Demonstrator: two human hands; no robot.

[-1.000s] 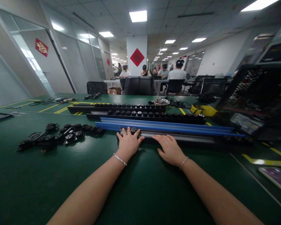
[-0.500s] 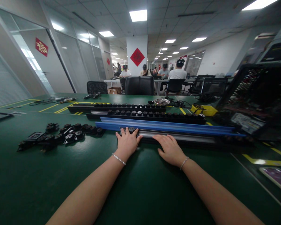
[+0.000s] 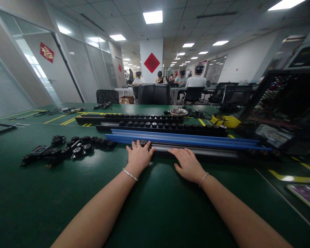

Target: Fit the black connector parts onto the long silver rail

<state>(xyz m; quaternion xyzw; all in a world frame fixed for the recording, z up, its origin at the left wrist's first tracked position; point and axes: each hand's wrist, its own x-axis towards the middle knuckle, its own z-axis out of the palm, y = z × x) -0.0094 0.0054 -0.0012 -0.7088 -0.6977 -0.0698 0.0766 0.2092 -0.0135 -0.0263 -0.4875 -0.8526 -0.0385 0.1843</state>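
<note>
Several rails on green tabletop, ceiling lights overhead

**Rows line a table behind the front rail**

A person's left hand lies on the front rail's left end; the right hand lies along its near edge, farther right. Directly behind the front rail runs a long strip, and beyond that a middle rail and a back rail, each bearing a row of small parts. A heap of modules sits to its left. Far behind it are a bowl and, farther right, a bin.
</note>
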